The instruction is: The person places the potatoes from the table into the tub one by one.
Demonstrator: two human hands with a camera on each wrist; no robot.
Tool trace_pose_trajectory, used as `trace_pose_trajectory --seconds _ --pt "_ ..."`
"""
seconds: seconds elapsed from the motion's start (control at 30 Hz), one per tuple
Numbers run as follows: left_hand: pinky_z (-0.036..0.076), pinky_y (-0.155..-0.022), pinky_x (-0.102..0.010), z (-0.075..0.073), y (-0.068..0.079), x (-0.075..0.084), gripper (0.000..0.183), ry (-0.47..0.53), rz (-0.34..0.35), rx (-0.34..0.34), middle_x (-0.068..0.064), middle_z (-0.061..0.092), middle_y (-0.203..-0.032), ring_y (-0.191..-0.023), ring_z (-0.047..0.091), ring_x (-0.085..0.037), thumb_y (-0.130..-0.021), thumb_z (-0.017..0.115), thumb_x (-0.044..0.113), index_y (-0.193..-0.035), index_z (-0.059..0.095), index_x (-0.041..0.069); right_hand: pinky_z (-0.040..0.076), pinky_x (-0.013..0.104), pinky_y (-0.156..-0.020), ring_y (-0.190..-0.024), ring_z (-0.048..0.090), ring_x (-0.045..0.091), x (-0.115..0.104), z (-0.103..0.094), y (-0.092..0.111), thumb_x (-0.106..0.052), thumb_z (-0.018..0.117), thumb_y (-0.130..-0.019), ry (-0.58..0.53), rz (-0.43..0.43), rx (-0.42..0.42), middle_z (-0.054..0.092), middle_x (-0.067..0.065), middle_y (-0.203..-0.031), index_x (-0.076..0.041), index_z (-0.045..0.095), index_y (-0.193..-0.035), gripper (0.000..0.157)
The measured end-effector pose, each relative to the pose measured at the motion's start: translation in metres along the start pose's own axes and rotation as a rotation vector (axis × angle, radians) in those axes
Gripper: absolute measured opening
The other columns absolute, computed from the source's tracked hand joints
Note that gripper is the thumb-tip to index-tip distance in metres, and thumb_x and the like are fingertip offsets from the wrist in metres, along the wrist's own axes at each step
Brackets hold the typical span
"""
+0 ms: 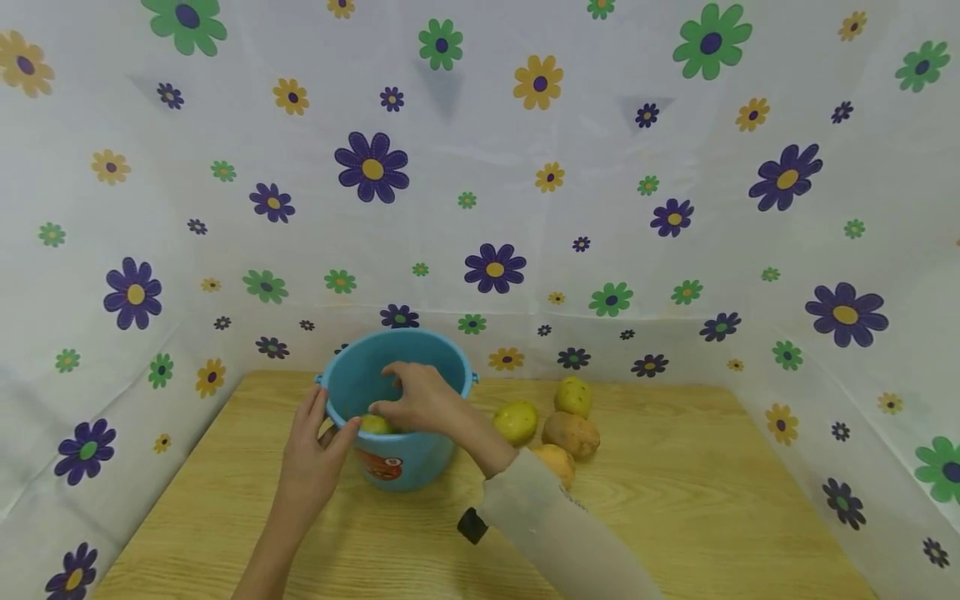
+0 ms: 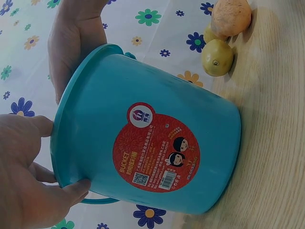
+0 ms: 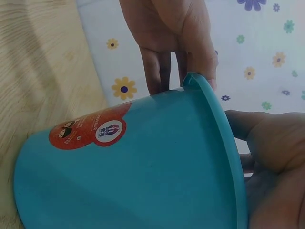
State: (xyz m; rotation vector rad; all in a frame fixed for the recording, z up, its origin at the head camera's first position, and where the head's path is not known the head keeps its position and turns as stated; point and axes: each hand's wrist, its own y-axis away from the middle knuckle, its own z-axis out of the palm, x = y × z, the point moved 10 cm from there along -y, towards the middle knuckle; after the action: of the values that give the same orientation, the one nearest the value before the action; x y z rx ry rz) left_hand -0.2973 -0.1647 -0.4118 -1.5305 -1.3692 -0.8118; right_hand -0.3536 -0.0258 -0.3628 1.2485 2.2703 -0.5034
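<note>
A blue plastic bucket stands upright on the table, with a red sticker on its front. At the bucket's left rim, my left hand grips the edge between thumb and fingers. My right hand reaches over the front rim into the bucket, thumb and forefinger spread apart. Just below its thumb, near the rim inside, shows a yellow-green potato. The other right fingers are partly hidden by the bucket wall.
To the bucket's right lie several potatoes: a smooth yellow-green one, a spotted one, a brown one and a tan one partly behind the right sleeve. A flowered cloth rises around the wooden table.
</note>
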Motion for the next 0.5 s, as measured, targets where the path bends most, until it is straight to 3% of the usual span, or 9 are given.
trace_pose_trajectory --seconds 0.17,0.4,0.5 --pt "0.035 -0.118 -0.044 0.001 0.0 -0.001 0.081 -0.006 -0.007 -0.002 -0.02 0.002 -0.17 -0.151 0.024 -0.045 -0.108 0.058 0.029 -0.164 0.008 -0.001 0.061 0.035 -0.093 -0.115 0.067 0.03 0.0 -0.003 0.002 -0.026 0.074 -0.099 -0.025 -0.019 0.031 0.069 0.019 -0.127 -0.001 0.061 -0.14 0.05" --pt "0.035 -0.119 -0.046 0.002 0.0 -0.001 0.081 -0.004 -0.028 -0.005 -0.019 0.001 -0.171 -0.152 0.023 -0.044 -0.108 0.058 0.029 -0.165 0.008 0.001 0.059 0.025 -0.084 -0.098 0.069 0.021 0.0 -0.02 0.012 -0.022 0.073 -0.099 -0.073 -0.106 0.132 0.072 0.013 -0.118 -0.002 0.068 -0.132 0.039" --pt "0.035 -0.119 -0.047 0.001 0.0 0.0 0.081 0.001 -0.031 -0.001 -0.019 0.002 -0.171 -0.152 0.023 -0.044 -0.108 0.058 0.028 -0.165 0.007 0.002 0.06 0.03 -0.087 -0.102 0.069 0.027 0.0 -0.03 0.02 -0.018 0.071 -0.1 -0.123 -0.15 0.164 0.072 0.014 -0.118 0.0 0.067 -0.132 0.037"
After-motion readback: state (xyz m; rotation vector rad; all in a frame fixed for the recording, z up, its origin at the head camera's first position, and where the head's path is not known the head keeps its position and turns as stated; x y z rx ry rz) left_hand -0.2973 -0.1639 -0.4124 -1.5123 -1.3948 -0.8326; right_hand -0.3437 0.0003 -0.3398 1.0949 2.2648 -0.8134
